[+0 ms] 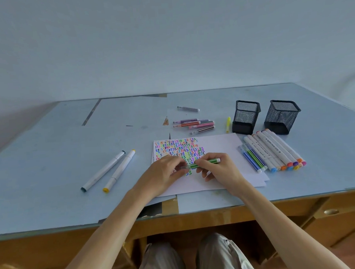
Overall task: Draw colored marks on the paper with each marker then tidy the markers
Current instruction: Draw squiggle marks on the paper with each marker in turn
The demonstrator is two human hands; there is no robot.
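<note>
Marker [205, 163], green, lying almost level above the paper [220, 152], long axis running from the left hand up and rightwards toward the desk's right edge. Clear cap end pinched in the left hand [166, 172], barrel pinched in the right hand [217, 169]; both grips clenched on the one marker, fingertips curled round it, forearms reaching in from the near edge of the desk [50, 151] and converging over the sheet. Whether capping or uncapping, cannot tell; either way the move turning on a straight pull or push along that axis, the hands working against each other. Rows of coloured squiggles [179, 148] filling the paper's far left part, the right and near parts blank. Sorted markers [276, 151] lying side by side just beside the paper's right edge; two mesh holders [245, 116] standing beyond them, toward the far right corner. Thin markers [194, 124] lying beyond the paper's far edge, two white ones [110, 170] well apart to the left. Tidying, judging by the loose markers, not yet done.
</note>
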